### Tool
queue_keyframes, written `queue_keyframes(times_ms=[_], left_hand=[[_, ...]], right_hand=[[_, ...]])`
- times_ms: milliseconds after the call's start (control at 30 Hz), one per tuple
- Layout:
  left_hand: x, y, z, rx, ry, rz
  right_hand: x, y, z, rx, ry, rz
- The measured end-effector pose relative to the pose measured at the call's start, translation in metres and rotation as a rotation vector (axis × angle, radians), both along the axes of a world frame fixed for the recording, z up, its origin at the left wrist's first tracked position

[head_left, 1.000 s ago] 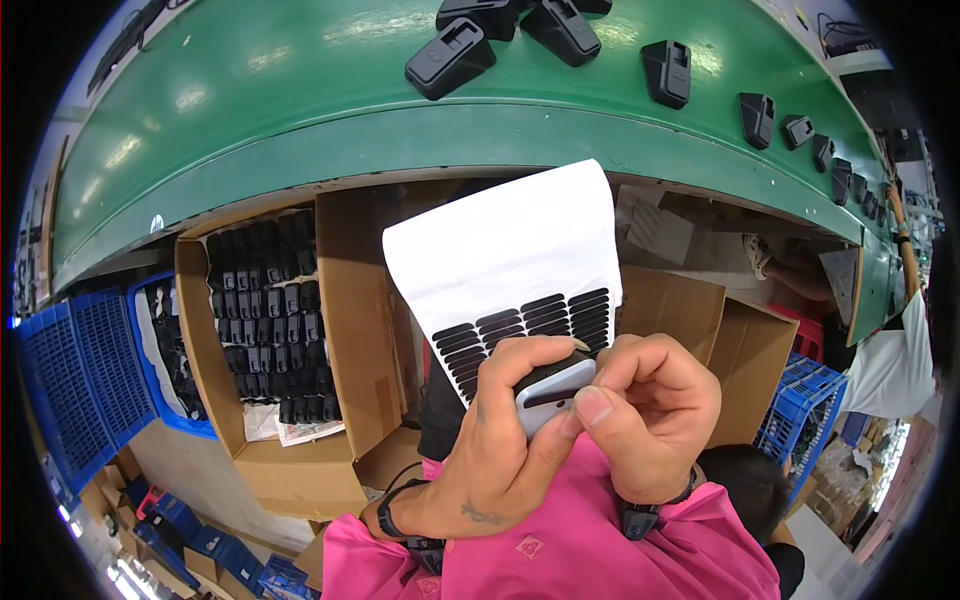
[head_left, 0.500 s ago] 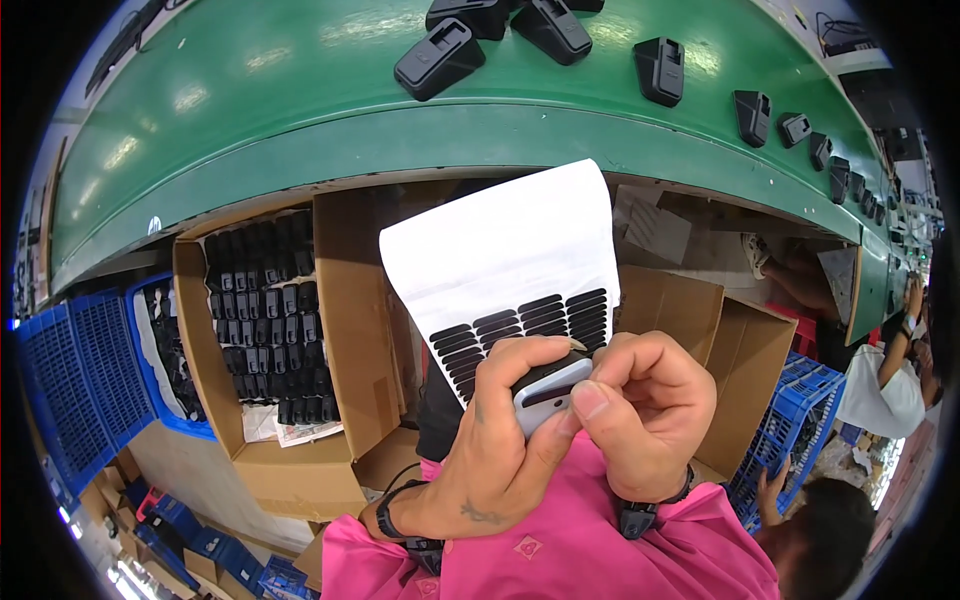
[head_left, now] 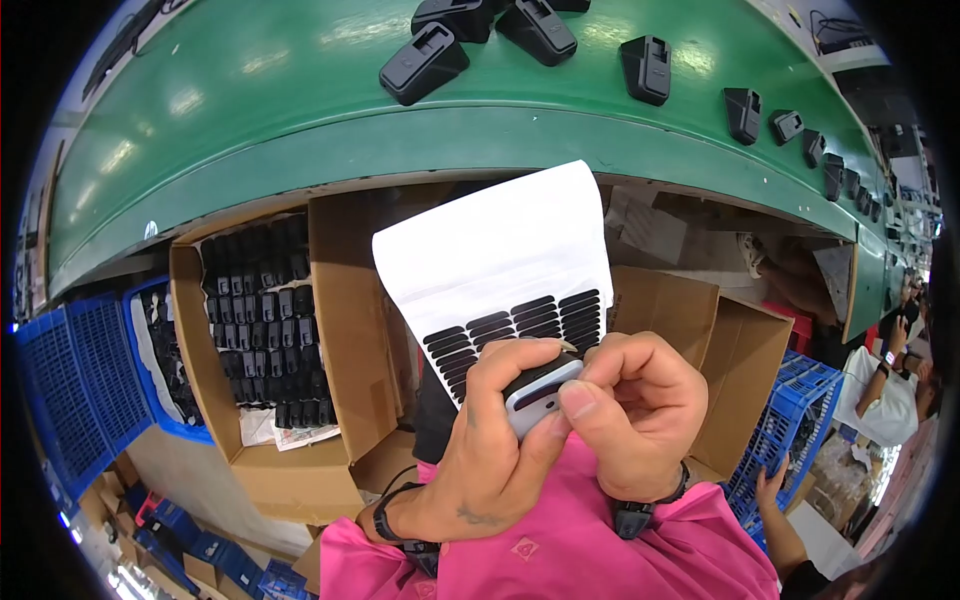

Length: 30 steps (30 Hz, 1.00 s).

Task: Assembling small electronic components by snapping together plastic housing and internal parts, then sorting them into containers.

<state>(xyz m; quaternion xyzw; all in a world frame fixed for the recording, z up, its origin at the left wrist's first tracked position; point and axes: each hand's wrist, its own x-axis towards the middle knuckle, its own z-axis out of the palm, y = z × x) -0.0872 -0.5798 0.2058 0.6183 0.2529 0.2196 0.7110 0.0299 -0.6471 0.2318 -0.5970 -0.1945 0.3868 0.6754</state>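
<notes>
Wrapped in my left hand [head_left: 485,455] is a small rounded device [head_left: 530,397] with a light grey face and a black body. A dark elongated strip and a small dark dot show on that face. At the device's right end, my right hand [head_left: 648,415] is closed, thumb and index finger pinched together against it. What lies between those fingertips is hidden. Just beyond my hands lies a white sheet [head_left: 495,240] with rows of black oblong stickers [head_left: 535,315], its lower part covered by my fingers.
Black stand-like units [head_left: 425,65] sit along the green bench [head_left: 280,90] ahead. On the left, an open carton [head_left: 345,330] holds rows of black parts [head_left: 260,335], beside blue crates [head_left: 85,370]. Another carton [head_left: 740,360] and a blue crate [head_left: 800,400] stand right, near another person's arm [head_left: 780,515].
The whole view has shifted slightly, so things sit a little further left. My hands keep the same grip on the device. At lower right, the other person's head has moved mostly out of view.
</notes>
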Motion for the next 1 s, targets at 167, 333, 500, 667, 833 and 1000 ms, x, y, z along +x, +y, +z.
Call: queue_keyframes(times_ms=[167, 333, 500, 667, 833, 1000], left_hand=[[0.0, 0.001, 0.0, 0.027, 0.006, 0.0], [0.003, 0.001, 0.0, 0.223, 0.025, 0.029], [0.002, 0.003, 0.004, -0.119, 0.038, 0.059], [0.001, 0.003, -0.002, -0.495, -0.006, 0.088], [0.0, 0.0, -0.014, -0.445, -0.118, 0.15], [-0.033, 0.001, -0.026, -0.25, -0.146, 0.047]], right_hand=[[0.001, -0.001, -0.001, 0.004, -0.058, 0.013], [-0.002, 0.001, -0.008, 0.002, -0.096, -0.016], [0.013, 0.008, -0.017, -0.093, 0.057, -0.059], [0.022, -0.008, -0.03, -0.126, -0.033, -0.105], [0.019, -0.013, -0.022, -0.162, -0.435, 0.435], [0.027, -0.012, -0.023, -0.144, -0.46, 0.601]])
